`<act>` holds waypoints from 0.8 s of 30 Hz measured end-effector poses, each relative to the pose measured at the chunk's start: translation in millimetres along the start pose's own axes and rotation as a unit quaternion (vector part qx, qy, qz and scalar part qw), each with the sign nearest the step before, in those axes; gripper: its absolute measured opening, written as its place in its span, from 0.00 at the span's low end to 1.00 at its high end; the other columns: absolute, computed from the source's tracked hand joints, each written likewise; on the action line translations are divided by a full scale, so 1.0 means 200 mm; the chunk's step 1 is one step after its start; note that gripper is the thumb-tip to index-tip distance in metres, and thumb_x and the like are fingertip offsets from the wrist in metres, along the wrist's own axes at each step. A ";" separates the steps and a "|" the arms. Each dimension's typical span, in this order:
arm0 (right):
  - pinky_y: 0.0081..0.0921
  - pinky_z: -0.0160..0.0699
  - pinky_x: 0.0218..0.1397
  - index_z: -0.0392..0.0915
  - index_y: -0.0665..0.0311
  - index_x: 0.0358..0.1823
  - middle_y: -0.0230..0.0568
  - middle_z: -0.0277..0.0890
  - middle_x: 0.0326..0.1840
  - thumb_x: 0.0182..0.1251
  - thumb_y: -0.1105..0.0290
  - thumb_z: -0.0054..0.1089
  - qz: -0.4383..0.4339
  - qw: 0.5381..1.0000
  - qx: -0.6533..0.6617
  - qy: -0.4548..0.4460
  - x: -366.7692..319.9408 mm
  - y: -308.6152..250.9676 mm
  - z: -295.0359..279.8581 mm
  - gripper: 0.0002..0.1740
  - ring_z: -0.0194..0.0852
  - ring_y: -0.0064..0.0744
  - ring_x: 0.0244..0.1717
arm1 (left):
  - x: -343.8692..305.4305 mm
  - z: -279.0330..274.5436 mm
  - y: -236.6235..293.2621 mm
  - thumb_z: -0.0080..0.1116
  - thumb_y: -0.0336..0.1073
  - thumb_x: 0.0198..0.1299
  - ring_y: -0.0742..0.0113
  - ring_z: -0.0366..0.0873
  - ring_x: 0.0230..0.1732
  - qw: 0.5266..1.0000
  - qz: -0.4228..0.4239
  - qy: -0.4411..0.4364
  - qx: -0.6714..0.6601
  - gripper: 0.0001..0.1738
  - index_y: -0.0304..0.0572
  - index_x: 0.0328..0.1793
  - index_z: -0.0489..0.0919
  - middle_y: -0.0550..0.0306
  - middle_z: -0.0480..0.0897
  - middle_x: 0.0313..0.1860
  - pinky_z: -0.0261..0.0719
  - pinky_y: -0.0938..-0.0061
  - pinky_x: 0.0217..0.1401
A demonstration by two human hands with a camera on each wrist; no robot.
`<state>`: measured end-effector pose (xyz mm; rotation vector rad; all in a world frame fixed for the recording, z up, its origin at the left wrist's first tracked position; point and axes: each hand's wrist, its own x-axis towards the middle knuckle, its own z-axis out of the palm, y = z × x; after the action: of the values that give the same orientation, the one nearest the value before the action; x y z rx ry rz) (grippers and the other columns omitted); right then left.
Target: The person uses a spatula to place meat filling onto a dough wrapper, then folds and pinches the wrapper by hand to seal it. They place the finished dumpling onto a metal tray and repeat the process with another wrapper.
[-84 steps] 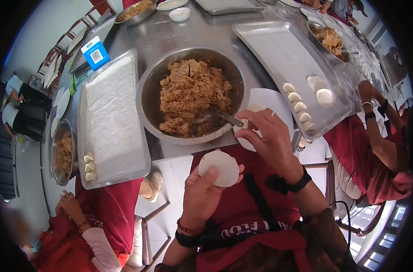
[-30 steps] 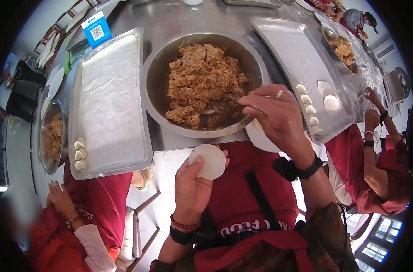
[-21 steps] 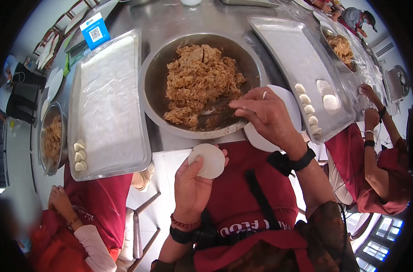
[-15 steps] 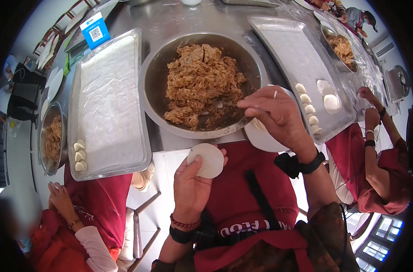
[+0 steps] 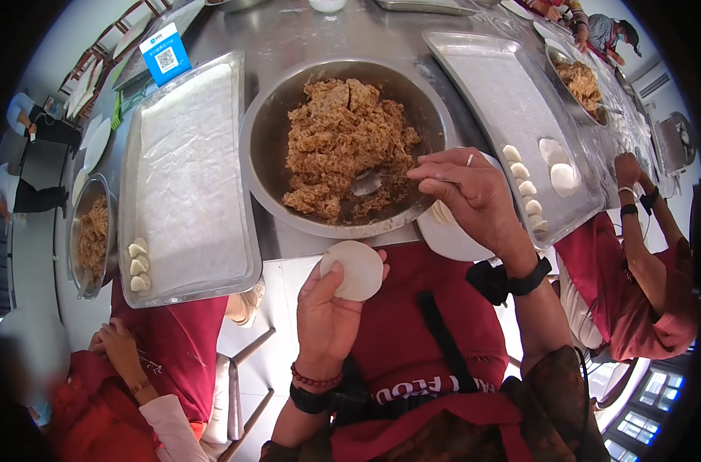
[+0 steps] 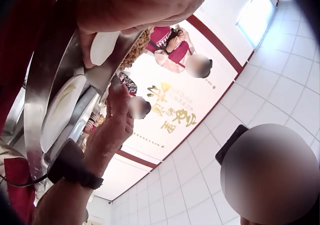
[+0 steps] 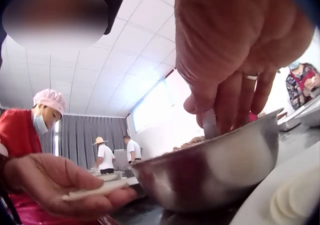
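Observation:
My left hand point(image 5: 327, 319) holds a round, flat dough wrapper point(image 5: 356, 271) in front of the table edge, thumb on its face and fingertips behind. Over the right rim of a large steel bowl point(image 5: 260, 185), my right hand point(image 5: 477, 202) pinches the handle of a metal spoon point(image 5: 367, 183). The spoon's end lies in the brown minced filling point(image 5: 343, 131), at the scraped lower part of the heap. From the right wrist view, the spoon handle point(image 7: 210, 125) points down between thumb and fingers into the bowl, and the wrapper point(image 7: 97, 190) rests along the left fingers.
Right of the bowl, a white plate point(image 5: 450, 245) bears several wrappers, partly under my right hand. A paper-lined tray point(image 5: 189, 169) stands left with a few dumplings point(image 5: 139, 266). The right tray point(image 5: 481, 77) holds several dumplings point(image 5: 526, 187) and wrappers. People sit close on both sides.
Since the earliest frame, my right hand has moved from beside the plate up over the bowl's rim, with the spoon in the filling. Lately it shifts only slightly there. The left hand keeps the wrapper.

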<state>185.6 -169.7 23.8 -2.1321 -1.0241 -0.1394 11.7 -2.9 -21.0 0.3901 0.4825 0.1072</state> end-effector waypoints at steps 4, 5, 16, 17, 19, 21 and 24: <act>0.34 0.77 0.57 0.88 0.59 0.41 0.36 0.86 0.44 0.67 0.64 0.64 0.019 0.999 -0.016 -0.024 -0.03 0.00 0.02 0.09 0.79 0.41 0.51 | 0.01 0.01 0.01 0.43 0.35 0.75 0.35 0.70 0.70 1.000 -0.003 -0.017 -0.005 0.22 0.28 0.69 0.65 0.35 0.74 0.66 0.68 0.40 0.75; 0.34 0.77 0.58 0.88 0.59 0.41 0.37 0.86 0.45 0.67 0.65 0.64 0.012 0.999 -0.011 -0.027 -0.03 0.00 0.02 0.09 0.79 0.41 0.51 | 0.01 0.01 0.02 0.41 0.37 0.76 0.35 0.69 0.70 1.000 -0.005 -0.018 -0.010 0.23 0.28 0.70 0.65 0.35 0.74 0.66 0.67 0.40 0.75; 0.37 0.68 0.72 0.88 0.61 0.43 0.38 0.88 0.42 0.70 0.65 0.61 0.033 0.990 0.119 -0.074 -0.01 0.02 0.06 0.10 0.80 0.37 0.54 | 0.01 0.10 0.10 0.31 0.47 0.80 0.40 0.71 0.70 0.998 0.011 -0.060 -0.030 0.28 0.30 0.74 0.60 0.38 0.72 0.69 0.69 0.43 0.74; 0.37 0.66 0.73 0.88 0.61 0.43 0.39 0.88 0.41 0.71 0.65 0.61 0.043 0.985 0.143 -0.081 -0.01 0.03 0.05 0.10 0.80 0.36 0.54 | 0.01 0.10 0.10 0.32 0.47 0.80 0.41 0.71 0.70 0.998 0.010 -0.061 -0.028 0.28 0.31 0.74 0.60 0.38 0.72 0.69 0.69 0.43 0.74; 0.37 0.61 0.76 0.88 0.61 0.42 0.40 0.88 0.40 0.72 0.64 0.60 0.065 0.975 0.189 -0.094 -0.01 0.04 0.04 0.11 0.80 0.33 0.53 | 0.01 0.10 0.10 0.32 0.48 0.80 0.41 0.71 0.70 0.998 0.010 -0.058 -0.027 0.29 0.32 0.74 0.60 0.39 0.72 0.70 0.69 0.43 0.74; 0.37 0.58 0.78 0.88 0.62 0.43 0.40 0.88 0.39 0.72 0.64 0.60 0.098 0.966 0.218 -0.094 -0.02 0.04 0.03 0.11 0.81 0.29 0.52 | 0.01 0.12 0.11 0.33 0.48 0.80 0.41 0.71 0.70 0.998 0.011 -0.052 -0.029 0.29 0.32 0.75 0.60 0.39 0.71 0.70 0.69 0.43 0.74; 0.36 0.55 0.80 0.88 0.62 0.43 0.39 0.88 0.39 0.73 0.64 0.59 0.140 0.954 0.258 -0.070 -0.04 0.02 0.02 0.12 0.81 0.26 0.53 | 0.01 0.13 0.12 0.34 0.48 0.80 0.41 0.71 0.70 0.998 0.012 -0.049 -0.033 0.29 0.33 0.75 0.60 0.39 0.71 0.70 0.69 0.42 0.74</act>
<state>182.0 -173.7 16.5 -1.7909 -0.7220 0.3824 24.9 10.3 8.9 0.3348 0.3769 0.1256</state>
